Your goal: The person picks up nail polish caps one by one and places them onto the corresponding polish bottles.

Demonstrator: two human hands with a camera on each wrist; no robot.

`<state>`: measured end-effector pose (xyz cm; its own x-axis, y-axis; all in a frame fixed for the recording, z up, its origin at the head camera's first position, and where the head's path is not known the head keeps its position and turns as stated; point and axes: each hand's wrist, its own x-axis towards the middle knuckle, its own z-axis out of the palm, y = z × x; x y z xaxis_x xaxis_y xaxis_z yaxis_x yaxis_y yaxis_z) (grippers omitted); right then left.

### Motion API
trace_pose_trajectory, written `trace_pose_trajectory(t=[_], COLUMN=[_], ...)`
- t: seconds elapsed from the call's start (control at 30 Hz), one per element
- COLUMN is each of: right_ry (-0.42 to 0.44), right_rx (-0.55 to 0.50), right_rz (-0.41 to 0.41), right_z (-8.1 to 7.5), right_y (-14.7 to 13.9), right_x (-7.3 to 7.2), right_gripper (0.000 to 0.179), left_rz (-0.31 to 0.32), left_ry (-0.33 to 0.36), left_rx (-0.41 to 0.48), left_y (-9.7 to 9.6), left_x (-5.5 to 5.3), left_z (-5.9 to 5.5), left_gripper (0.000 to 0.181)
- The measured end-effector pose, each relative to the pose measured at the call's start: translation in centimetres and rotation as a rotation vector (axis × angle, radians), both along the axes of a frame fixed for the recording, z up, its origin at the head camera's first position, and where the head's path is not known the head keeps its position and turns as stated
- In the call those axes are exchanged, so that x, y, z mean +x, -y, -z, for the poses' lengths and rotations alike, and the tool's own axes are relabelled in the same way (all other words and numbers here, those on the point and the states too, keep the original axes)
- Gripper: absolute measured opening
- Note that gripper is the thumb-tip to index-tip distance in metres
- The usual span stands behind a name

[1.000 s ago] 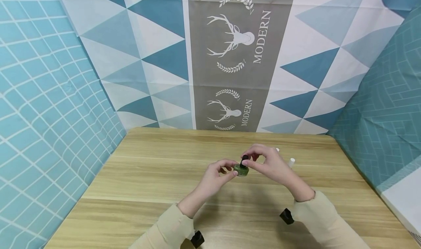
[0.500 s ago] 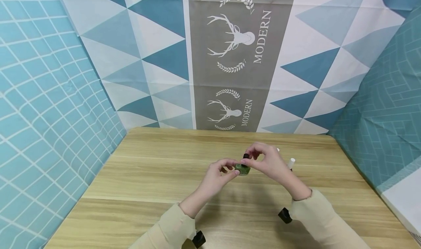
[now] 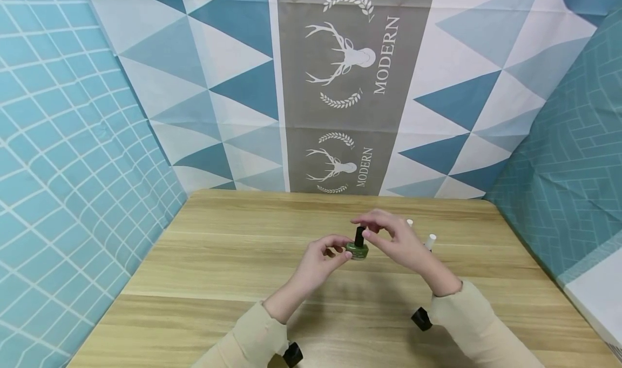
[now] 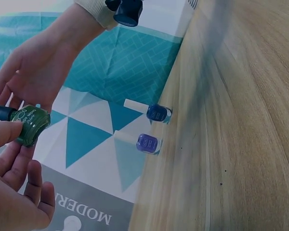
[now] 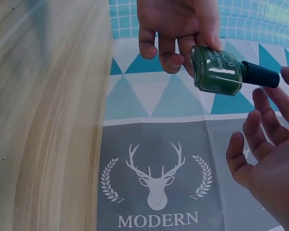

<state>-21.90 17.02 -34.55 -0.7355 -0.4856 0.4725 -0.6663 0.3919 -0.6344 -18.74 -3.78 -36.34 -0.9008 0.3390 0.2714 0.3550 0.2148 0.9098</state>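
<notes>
A small green nail polish bottle [image 3: 357, 251] with a black cap [image 3: 359, 237] is held over the wooden table. My left hand [image 3: 318, 263] pinches its glass body between thumb and fingers. At the cap, my right hand [image 3: 396, 241] has its fingers spread, the index finger stretched past the cap's top and the thumb tip right beside it. In the right wrist view, the cap's end lies between the right thumb and index finger, and the green bottle [image 5: 216, 72] is gripped from the other side by the left hand [image 5: 178, 24].
Two more nail polish bottles, one blue [image 4: 157, 113] and one purple [image 4: 148, 143], stand on the table [image 4: 221, 144] with white caps. In the head view they are partly behind the right hand. Patterned cloths [image 3: 233, 87] hang around the table's back and sides.
The right hand's fingers, curled round the cap before, have loosened and spread, so the whole cap shows. The bottle has shifted slightly left. The left hand keeps its hold.
</notes>
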Motion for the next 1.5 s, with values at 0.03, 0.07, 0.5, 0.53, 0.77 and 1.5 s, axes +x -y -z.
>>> trace_pose_trajectory(t=[0.03, 0.07, 0.5, 0.53, 0.77, 1.5], right_ry=[-0.005, -0.004, -0.015, -0.019, -0.02, 0.031], right_rx=[0.002, 0.007, -0.008, -0.013, -0.036, -0.026], right_rz=[-0.019, -0.031, -0.043, -0.042, -0.001, 0.012], right_z=[0.0, 0.0, -2.2, -2.2, -2.2, 0.4], right_y=[-0.1, -0.1, 0.9, 0.9, 1.1, 0.0], right_x=[0.0, 0.0, 1.9, 2.0, 1.9, -0.1], right_gripper=[0.028, 0.029, 0.019, 0.019, 0.018, 0.028], left_rz=[0.001, 0.002, 0.024, 0.023, 0.009, 0.023], left_ry=[0.001, 0.002, 0.02, 0.022, 0.028, 0.018], left_rx=[-0.002, -0.004, 0.009, 0.011, 0.019, 0.018], left_y=[0.0, 0.0, 0.1, 0.1, 0.0, 0.0], left_x=[0.0, 0.0, 0.1, 0.1, 0.1, 0.3], left_z=[0.0, 0.0, 0.2, 0.2, 0.2, 0.0], left_gripper=[0.022, 0.022, 0.021, 0.021, 0.021, 0.022])
